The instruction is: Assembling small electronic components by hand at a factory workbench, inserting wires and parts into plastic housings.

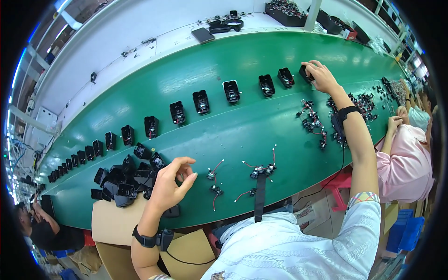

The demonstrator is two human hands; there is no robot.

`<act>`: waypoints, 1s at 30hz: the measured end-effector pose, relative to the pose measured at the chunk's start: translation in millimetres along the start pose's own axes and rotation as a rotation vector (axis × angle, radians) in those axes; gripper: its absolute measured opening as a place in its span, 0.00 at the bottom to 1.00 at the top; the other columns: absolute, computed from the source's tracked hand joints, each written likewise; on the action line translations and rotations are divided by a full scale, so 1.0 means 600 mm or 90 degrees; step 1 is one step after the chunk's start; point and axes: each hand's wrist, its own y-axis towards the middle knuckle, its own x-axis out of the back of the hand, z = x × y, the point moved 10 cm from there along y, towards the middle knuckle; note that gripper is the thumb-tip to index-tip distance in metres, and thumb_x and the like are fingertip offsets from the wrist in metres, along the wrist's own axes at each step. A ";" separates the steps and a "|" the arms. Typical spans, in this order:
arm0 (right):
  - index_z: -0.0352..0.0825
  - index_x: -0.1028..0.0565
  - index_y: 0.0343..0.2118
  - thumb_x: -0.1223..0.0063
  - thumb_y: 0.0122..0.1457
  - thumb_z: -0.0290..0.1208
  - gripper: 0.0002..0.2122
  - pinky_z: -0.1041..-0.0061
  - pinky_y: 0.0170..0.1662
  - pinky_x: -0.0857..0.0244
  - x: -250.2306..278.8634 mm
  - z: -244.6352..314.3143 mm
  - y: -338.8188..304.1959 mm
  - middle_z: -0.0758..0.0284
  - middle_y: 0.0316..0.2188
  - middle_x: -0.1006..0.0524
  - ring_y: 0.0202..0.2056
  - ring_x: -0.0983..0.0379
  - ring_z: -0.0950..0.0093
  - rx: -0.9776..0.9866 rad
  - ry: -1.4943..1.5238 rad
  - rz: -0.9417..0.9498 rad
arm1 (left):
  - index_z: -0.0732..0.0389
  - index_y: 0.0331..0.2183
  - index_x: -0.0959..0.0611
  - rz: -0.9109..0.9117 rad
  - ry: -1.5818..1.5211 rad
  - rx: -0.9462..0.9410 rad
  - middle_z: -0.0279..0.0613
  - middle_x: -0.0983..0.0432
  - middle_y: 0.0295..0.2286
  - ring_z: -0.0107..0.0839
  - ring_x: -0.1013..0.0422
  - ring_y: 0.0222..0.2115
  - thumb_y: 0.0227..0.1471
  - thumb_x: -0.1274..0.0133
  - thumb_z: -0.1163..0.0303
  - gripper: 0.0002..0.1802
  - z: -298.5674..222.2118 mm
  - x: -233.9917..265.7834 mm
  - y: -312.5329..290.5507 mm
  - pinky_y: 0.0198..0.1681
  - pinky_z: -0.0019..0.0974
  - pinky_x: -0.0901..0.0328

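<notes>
At the far right end of a row of black plastic housings, my right hand (320, 77) has its fingers closed on one black housing (305, 74), partly covered by them. Just left of it stand two more open-topped housings with small wired parts inside, the nearer one (285, 78) showing a red wire. My left hand (173, 184) hovers over the near part of the table, its fingers curved and apart with nothing between them. Beside that hand lies a heap of black housings (122, 182). To its right are small switch-like parts with red and black wires (215, 190).
Several housings line the green table (224, 126) toward the far left. More wired parts (313, 125) are piled below my right forearm. A phone (203, 35) and parts bins (285, 15) sit at the back. A cardboard box (116, 219) is at the near edge. Co-workers sit at both sides.
</notes>
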 end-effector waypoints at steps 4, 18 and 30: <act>0.36 0.35 0.33 0.50 0.36 0.10 0.19 0.55 0.69 0.46 -0.003 0.005 0.003 0.59 0.65 0.34 0.68 0.45 0.50 0.089 0.021 -0.017 | 0.65 0.46 0.21 -0.008 0.033 -0.039 0.37 0.22 0.28 0.23 0.28 0.28 0.53 0.40 0.79 0.16 -0.017 0.011 0.000 0.32 0.28 0.34; 0.35 0.22 0.37 0.39 0.54 0.21 0.08 0.67 0.37 0.29 0.170 0.531 -0.102 0.62 0.32 0.20 0.31 0.21 0.65 0.343 0.476 0.025 | 0.56 0.48 0.22 0.145 0.480 0.106 0.42 0.29 0.46 0.47 0.31 0.47 0.44 0.35 0.74 0.26 0.041 0.017 -0.210 0.49 0.45 0.32; 0.40 0.25 0.45 0.35 0.52 0.27 0.17 0.63 0.43 0.29 0.073 0.713 -0.075 0.67 0.32 0.21 0.41 0.24 0.63 0.459 0.388 0.105 | 0.61 0.47 0.23 0.161 0.607 0.010 0.42 0.25 0.43 0.41 0.28 0.45 0.40 0.33 0.75 0.29 0.029 -0.023 -0.171 0.47 0.42 0.32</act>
